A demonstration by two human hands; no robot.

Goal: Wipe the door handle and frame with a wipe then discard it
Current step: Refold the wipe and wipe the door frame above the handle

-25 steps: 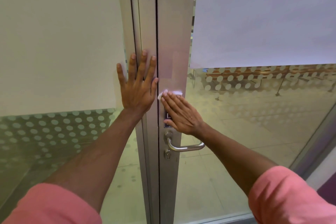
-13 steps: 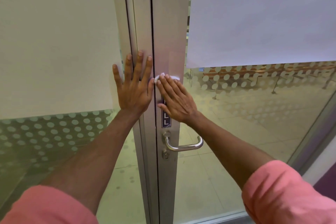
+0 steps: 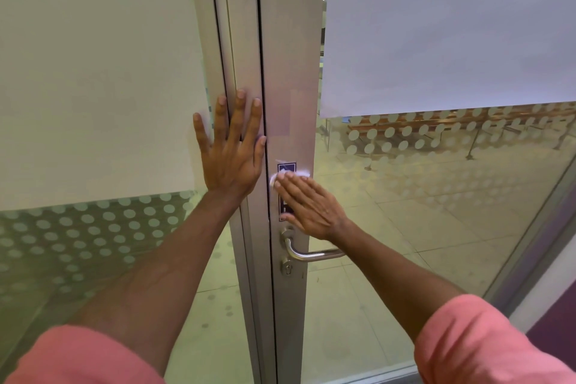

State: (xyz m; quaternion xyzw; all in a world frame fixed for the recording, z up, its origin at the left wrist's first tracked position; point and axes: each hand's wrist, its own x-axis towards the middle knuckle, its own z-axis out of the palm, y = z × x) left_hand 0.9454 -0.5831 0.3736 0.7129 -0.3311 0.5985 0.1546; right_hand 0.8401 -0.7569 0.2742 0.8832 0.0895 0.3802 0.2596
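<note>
Clearly, in the head view, the wiping is under way and sits on the frame part of the job. The right hand [image 3: 311, 206] lies flat against the metal door frame [image 3: 290, 72], fingers pressed together and extended, pinning a white wipe [image 3: 277, 176] under the fingertips; only a small edge of the wipe shows above and to the left of them, over a dark sticker [image 3: 286, 167] on the frame. That grip is a flat press rather than a pinch. The left hand [image 3: 232, 150] is spread wide, palm flat on the neighbouring frame post just beside the door gap, holding nothing and seemingly bracing the door.

The door handle [image 3: 307, 254], a silver lever, sits just below the right wrist, not touched by either hand at this moment; a keyhole [image 3: 287, 268] is beneath it. Whether the handle has been cleaned cannot be told from this view.

By my reading, the frame stretch around the sticker is being covered now. Left to do, as far as visible: any remaining frame length, possibly the handle, and discarding the wipe. No bin appears in view.
</note>
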